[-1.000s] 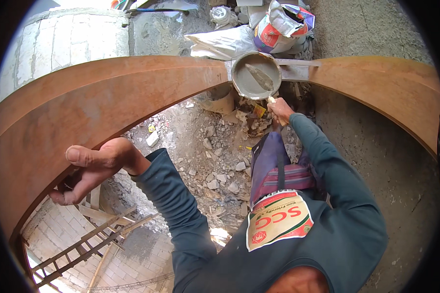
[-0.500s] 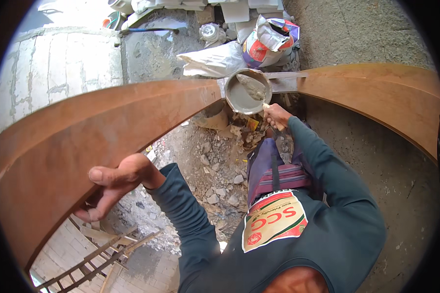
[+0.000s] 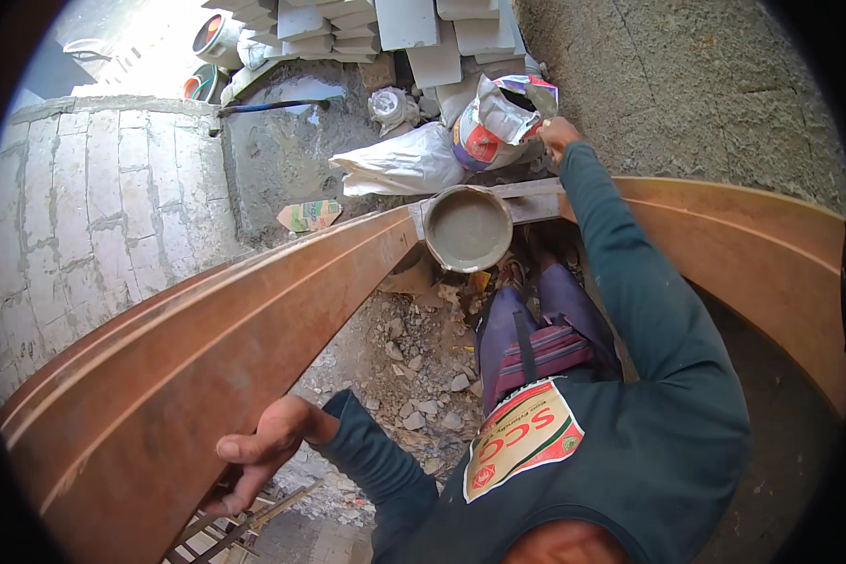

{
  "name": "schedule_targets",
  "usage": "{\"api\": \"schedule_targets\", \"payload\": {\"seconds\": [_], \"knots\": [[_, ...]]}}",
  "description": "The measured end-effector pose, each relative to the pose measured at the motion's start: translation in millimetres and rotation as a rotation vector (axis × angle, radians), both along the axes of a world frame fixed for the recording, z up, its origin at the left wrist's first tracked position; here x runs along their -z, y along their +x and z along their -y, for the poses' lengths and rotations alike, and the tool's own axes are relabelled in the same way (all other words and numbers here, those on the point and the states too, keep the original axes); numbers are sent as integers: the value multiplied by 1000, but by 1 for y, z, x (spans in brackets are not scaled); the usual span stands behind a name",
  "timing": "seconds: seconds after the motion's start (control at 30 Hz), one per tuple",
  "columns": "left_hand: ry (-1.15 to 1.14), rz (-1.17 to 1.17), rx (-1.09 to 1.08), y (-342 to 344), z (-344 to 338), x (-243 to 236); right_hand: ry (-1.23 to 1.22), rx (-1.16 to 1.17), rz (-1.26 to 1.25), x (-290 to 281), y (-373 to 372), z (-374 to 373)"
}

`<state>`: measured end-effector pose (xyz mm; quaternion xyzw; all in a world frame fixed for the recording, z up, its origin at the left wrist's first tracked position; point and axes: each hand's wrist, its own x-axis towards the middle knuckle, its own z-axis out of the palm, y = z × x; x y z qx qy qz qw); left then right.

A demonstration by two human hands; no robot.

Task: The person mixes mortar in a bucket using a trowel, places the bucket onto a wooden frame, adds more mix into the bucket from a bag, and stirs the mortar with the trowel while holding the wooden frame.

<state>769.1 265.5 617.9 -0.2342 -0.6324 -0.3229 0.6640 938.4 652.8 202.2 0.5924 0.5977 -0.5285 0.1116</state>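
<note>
My right hand (image 3: 559,138) reaches forward over the wooden frame, closed round the handle of a trowel. The trowel's blade (image 3: 542,100) is hard to make out against the open mouth of a torn cement bag (image 3: 491,127). My left hand (image 3: 261,453) grips the edge of the long brown wooden frame member (image 3: 207,352) at left, thumb on its near face, some fingers hidden behind. Between the two brown members, a round bucket (image 3: 429,235) of smooth grey wet mortar (image 3: 468,231) sits at the pale crosspiece (image 3: 536,203).
A white sack (image 3: 404,164) lies beyond the bucket, with stacked pale blocks (image 3: 409,42) farther back. Rubble (image 3: 414,395) covers the ground below the frame. A rough wall (image 3: 686,85) rises at right, a block wall (image 3: 103,207) at left, and a wooden ladder (image 3: 226,536) shows lower left.
My right hand has lifted the trowel out of the bucket and moved it forward to the cement bag. My left hand still holds the frame. The view has shifted, showing more of the far side.
</note>
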Motion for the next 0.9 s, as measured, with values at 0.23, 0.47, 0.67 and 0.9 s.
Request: {"api": "schedule_targets", "payload": {"seconds": [0.23, 0.47, 0.67, 0.9], "knots": [[-33, -41, -174, 11, -20, -2, 229, -708, 317, 78, -40, -116], [-79, -7, -182, -7, -18, 21, 502, -1010, 253, 145, -40, -129], [-164, 51, -204, -32, -32, 61, 888, -1014, 176, 215, -10, -119], [-266, 91, -198, -50, -39, 94, 949, -896, 348, 261, -19, -102]]}}
